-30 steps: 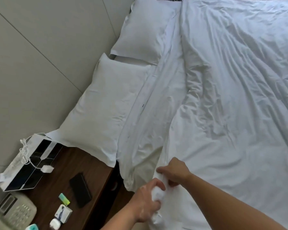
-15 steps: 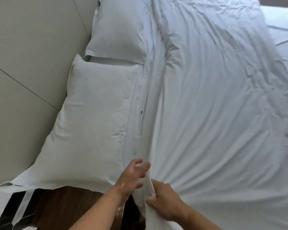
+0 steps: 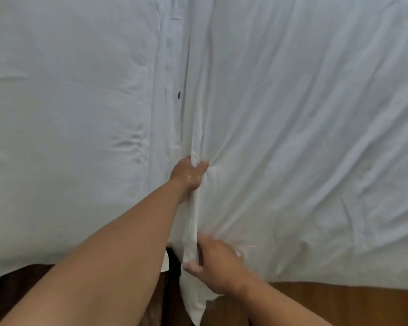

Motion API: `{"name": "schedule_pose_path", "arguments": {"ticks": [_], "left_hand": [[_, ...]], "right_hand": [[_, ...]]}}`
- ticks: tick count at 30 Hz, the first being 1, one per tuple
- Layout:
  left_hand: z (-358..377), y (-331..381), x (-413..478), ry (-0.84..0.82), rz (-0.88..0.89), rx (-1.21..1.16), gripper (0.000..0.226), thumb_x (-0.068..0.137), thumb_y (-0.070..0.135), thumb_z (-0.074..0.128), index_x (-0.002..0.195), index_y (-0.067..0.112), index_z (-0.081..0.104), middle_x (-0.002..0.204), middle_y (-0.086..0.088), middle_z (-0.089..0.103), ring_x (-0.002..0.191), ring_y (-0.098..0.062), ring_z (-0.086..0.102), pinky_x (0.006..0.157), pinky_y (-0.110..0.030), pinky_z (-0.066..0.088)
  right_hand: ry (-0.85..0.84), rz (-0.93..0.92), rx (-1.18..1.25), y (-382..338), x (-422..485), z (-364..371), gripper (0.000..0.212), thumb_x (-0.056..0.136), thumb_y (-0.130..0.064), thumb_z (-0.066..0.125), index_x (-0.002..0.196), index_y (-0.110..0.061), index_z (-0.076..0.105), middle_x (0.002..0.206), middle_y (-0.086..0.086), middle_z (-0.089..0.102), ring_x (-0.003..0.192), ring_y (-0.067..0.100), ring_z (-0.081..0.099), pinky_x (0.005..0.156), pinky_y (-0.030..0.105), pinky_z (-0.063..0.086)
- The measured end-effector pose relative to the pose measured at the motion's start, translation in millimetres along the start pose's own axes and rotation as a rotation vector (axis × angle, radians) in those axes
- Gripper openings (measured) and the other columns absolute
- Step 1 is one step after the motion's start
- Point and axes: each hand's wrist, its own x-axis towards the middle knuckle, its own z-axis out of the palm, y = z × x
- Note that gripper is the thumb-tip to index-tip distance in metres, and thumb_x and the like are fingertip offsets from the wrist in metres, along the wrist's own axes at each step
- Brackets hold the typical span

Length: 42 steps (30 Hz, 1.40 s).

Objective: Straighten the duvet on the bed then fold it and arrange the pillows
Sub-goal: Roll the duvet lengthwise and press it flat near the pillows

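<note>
The white duvet [image 3: 304, 137] covers the bed's right part, creased, with folds running toward its left edge. My left hand [image 3: 189, 175] is stretched out over the bed and grips that bunched edge. Closer to me, my right hand [image 3: 214, 262] pinches the same edge near its corner, which hangs down over the bed's side. A white pillow [image 3: 64, 128] lies flat on the left, beside the duvet edge. A strip of white sheet [image 3: 170, 90] shows between pillow and duvet.
A dark wooden surface [image 3: 17, 295] shows at the bottom left under the pillow's edge. Brown wooden floor [image 3: 351, 307] runs along the bottom right below the duvet's hanging side.
The view has closed in on the bed. My left hand has reached forward along the duvet's edge and closed on it. My right hand stays on the corner.
</note>
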Motion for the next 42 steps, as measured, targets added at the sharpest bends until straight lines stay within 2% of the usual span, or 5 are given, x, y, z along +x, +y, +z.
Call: {"name": "schedule_pose_path", "arguments": {"ticks": [6,14,30,37,42], "left_hand": [[-27,0,-6,0.005,0.054,0.0,0.038,0.097,0.04,0.061,0.128,0.018,0.065,0.123,-0.005,0.068,0.112,-0.029,0.063,0.102,-0.043,0.05],[-51,59,5,-0.183,-0.163,-0.123,0.042,0.086,0.033,0.075,0.124,0.019,0.064,0.117,-0.001,0.071,0.102,-0.025,0.07,0.096,-0.046,0.057],[-19,261,240,0.183,-0.039,-0.043,0.087,0.074,0.079,0.056,0.127,0.01,0.06,0.123,-0.009,0.065,0.11,-0.031,0.064,0.1,-0.045,0.053],[-10,269,252,0.172,-0.006,-0.109,0.057,0.079,0.067,0.061,0.102,0.016,0.073,0.096,-0.002,0.075,0.089,-0.023,0.071,0.088,-0.041,0.058],[-70,271,208,0.67,0.209,-0.1,0.03,0.091,0.036,0.068,0.073,0.015,0.055,0.068,0.001,0.06,0.066,-0.018,0.057,0.061,-0.035,0.042]], "right_hand": [[0.286,0.051,0.233,15,-3,-61,0.016,0.09,-0.041,0.067,0.102,-0.034,0.06,0.08,-0.015,0.067,0.076,0.0,0.064,0.071,0.015,0.051],[0.498,0.06,0.13,21,33,-207,0.026,0.092,-0.03,0.064,0.117,-0.03,0.058,0.108,-0.013,0.061,0.077,0.003,0.064,0.079,0.025,0.053],[0.54,-0.121,-0.44,74,257,-384,0.085,0.085,-0.077,0.017,0.16,-0.037,0.01,0.169,-0.005,0.004,0.156,0.017,0.002,0.124,0.053,0.004],[0.641,-0.155,-0.413,86,273,-364,0.078,0.09,-0.072,0.033,0.154,-0.028,0.036,0.164,-0.001,0.03,0.151,0.021,0.027,0.121,0.057,0.017],[0.923,-0.386,-0.32,40,283,-416,0.071,0.087,-0.066,0.047,0.143,-0.022,0.054,0.154,0.007,0.045,0.144,0.026,0.041,0.117,0.06,0.024]]}}
